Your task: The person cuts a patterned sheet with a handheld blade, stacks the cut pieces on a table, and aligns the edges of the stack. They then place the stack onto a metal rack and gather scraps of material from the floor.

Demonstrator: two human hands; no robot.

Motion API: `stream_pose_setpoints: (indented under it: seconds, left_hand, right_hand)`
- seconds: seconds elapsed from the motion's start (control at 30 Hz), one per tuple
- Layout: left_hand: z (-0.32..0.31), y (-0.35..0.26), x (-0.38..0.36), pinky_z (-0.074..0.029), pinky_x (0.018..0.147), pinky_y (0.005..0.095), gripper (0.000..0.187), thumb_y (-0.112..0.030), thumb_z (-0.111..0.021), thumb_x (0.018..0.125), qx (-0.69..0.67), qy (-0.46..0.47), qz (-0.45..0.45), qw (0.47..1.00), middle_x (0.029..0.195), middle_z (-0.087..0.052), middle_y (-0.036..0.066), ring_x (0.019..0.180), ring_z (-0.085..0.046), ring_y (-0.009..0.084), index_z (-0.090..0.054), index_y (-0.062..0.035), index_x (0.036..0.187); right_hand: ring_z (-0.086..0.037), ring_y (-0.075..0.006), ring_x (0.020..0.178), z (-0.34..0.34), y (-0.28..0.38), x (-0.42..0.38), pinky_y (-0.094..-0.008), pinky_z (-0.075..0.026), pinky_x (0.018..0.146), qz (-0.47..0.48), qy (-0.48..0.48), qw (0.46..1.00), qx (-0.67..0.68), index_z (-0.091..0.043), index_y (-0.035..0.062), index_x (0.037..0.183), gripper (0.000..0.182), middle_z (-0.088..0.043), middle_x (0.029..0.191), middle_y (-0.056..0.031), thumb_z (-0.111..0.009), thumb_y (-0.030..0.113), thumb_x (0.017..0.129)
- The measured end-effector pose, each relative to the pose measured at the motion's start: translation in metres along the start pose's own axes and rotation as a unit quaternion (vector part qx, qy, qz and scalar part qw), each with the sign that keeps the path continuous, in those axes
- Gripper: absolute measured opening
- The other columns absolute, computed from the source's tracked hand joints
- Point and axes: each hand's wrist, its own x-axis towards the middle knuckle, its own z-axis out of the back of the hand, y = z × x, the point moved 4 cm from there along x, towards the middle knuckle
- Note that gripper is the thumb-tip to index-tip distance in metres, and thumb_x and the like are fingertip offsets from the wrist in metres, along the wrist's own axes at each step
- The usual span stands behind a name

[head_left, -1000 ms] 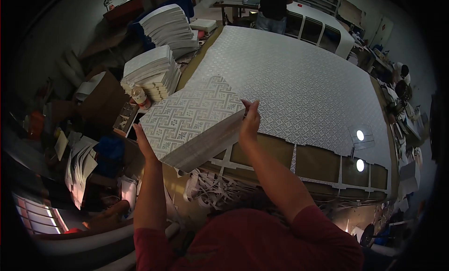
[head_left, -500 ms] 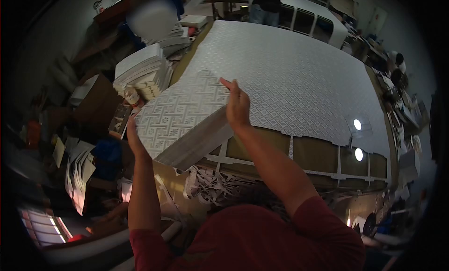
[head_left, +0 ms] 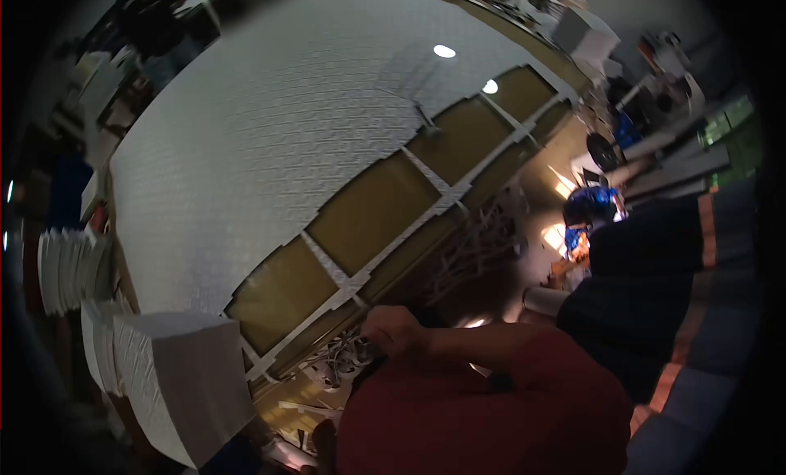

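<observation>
My right hand is bent in front of my chest, near the table's front edge. Its fingers look curled in, and their inner side is hidden. A dark brown shape beside my shirt at the bottom may be my left hand; no fingers can be made out. At the lower left a thick block of stacked white sheets stands apart from both hands, its embossed face turned left. The wide patterned white sheet covers most of the table, with cut-out openings along its near side.
More stacks of sheets stand at the left. Tangled white offcut strips lie under the table's near edge. A dark cloth with an orange stripe hangs at the right. Across the table, at the upper left, is another person.
My view has swung to the right and tilted. The block of sheets that was between my hands now stands at the left, away from them. My right arm has folded toward my chest.
</observation>
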Motion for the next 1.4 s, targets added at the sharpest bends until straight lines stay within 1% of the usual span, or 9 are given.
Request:
stream_pose_setpoints:
  seconds: [0.17, 0.3, 0.47, 0.6, 0.7, 0.83, 0.97, 1.1, 1.4]
  left_hand:
    - [-0.1, -0.013, -0.013, -0.046, 0.096, 0.0428, 0.045, -0.039, -0.045, 0.1, 0.286, 0.425, -0.088, 0.854, 0.121, -0.059, 0.017, 0.111, -0.058, 0.0306, -0.056, -0.004, 0.125]
    - [-0.159, -0.027, 0.002, -0.049, 0.092, 0.0417, 0.037, -0.034, -0.054, 0.099, 0.409, 0.579, -0.203, 0.675, 0.116, -0.061, 0.016, 0.107, -0.06, 0.0301, -0.059, -0.0061, 0.123]
    - [-0.153, -0.001, 0.033, -0.049, 0.092, 0.0408, 0.04, -0.034, -0.055, 0.098, 0.461, 0.653, -0.319, 0.509, 0.117, -0.063, 0.016, 0.11, -0.06, 0.0301, -0.059, -0.004, 0.124]
    - [-0.124, 0.012, 0.029, -0.048, 0.096, 0.0405, 0.047, -0.036, -0.057, 0.097, 0.528, 0.661, -0.29, 0.447, 0.124, -0.061, 0.017, 0.115, -0.059, 0.0294, -0.055, -0.0032, 0.131]
    - [-0.104, 0.03, 0.035, -0.048, 0.095, 0.0396, 0.046, -0.033, -0.057, 0.097, 0.569, 0.639, -0.226, 0.466, 0.121, -0.062, 0.018, 0.113, -0.06, 0.0287, -0.056, -0.0018, 0.13]
    - [-0.114, 0.05, -0.001, -0.048, 0.092, 0.0383, 0.039, -0.031, -0.057, 0.096, 0.559, 0.644, -0.202, 0.482, 0.114, -0.066, 0.017, 0.108, -0.064, 0.0286, -0.062, -0.0016, 0.121]
    - [-0.125, 0.092, -0.015, -0.049, 0.093, 0.038, 0.04, -0.03, -0.06, 0.095, 0.597, 0.632, -0.183, 0.46, 0.119, -0.063, 0.022, 0.111, -0.062, 0.0292, -0.06, -0.001, 0.122]
    - [-0.13, 0.115, -0.029, -0.051, 0.09, 0.0387, 0.041, -0.03, -0.063, 0.092, 0.582, 0.614, -0.155, 0.51, 0.11, -0.068, 0.02, 0.104, -0.066, 0.0315, -0.06, -0.0005, 0.12]
    - [-0.115, 0.133, -0.041, -0.052, 0.087, 0.0386, 0.04, -0.03, -0.066, 0.09, 0.588, 0.584, -0.141, 0.542, 0.108, -0.068, 0.019, 0.1, -0.067, 0.0323, -0.062, -0.0005, 0.117]
  right_hand:
    - [-0.061, -0.0359, 0.077, 0.036, -0.099, -0.164, -0.0427, -0.049, 0.067, -0.318, -0.109, 0.919, -0.205, -0.063, 0.0025, 0.083, 0.02, -0.061, 0.081, -0.0175, -0.06, 0.021, 0.09]
    - [-0.061, -0.0381, 0.095, 0.071, -0.15, -0.402, -0.0453, -0.05, 0.079, -0.636, -0.261, 0.689, -0.228, -0.065, 0.0017, 0.093, 0.025, -0.063, 0.095, -0.0202, -0.067, 0.024, 0.082]
    - [-0.061, -0.0401, 0.11, 0.058, -0.044, -0.71, -0.0464, -0.049, 0.095, -0.783, -0.286, 0.45, -0.319, -0.062, -0.0028, 0.115, 0.048, -0.063, 0.114, -0.0256, -0.072, 0.026, 0.078]
    - [-0.038, -0.0416, 0.134, 0.084, 0.123, -0.663, -0.0482, -0.035, 0.11, -0.861, -0.284, 0.112, -0.407, -0.048, 0.0009, 0.135, 0.06, -0.038, 0.147, -0.0237, -0.066, 0.022, 0.082]
    - [-0.032, -0.0412, 0.138, 0.085, 0.126, -0.656, -0.0502, -0.03, 0.112, -0.798, -0.188, 0.161, -0.549, -0.049, 0.001, 0.133, 0.056, -0.033, 0.149, -0.0234, -0.065, 0.019, 0.083]
    - [-0.039, -0.04, 0.135, 0.049, -0.005, -0.7, -0.0491, -0.029, 0.113, -0.653, -0.051, 0.529, -0.539, -0.055, 0.0009, 0.126, 0.049, -0.047, 0.139, -0.0237, -0.065, 0.019, 0.082]
    - [-0.042, -0.0374, 0.133, 0.035, -0.157, -0.681, -0.0487, -0.026, 0.115, -0.576, 0.129, 0.691, -0.416, -0.065, 0.0024, 0.116, 0.032, -0.058, 0.129, -0.0183, -0.05, 0.02, 0.093]
    - [-0.045, -0.0352, 0.132, 0.057, -0.241, -0.733, -0.0488, -0.022, 0.116, -0.692, 0.296, 0.505, -0.422, -0.071, 0.0042, 0.109, 0.037, -0.059, 0.131, -0.0162, -0.046, 0.026, 0.093]
    - [-0.049, -0.0372, 0.126, 0.018, -0.257, -0.698, -0.0492, -0.024, 0.115, -0.605, 0.417, 0.595, -0.325, -0.073, 0.0087, 0.107, 0.043, -0.061, 0.126, -0.0195, -0.055, 0.042, 0.087]
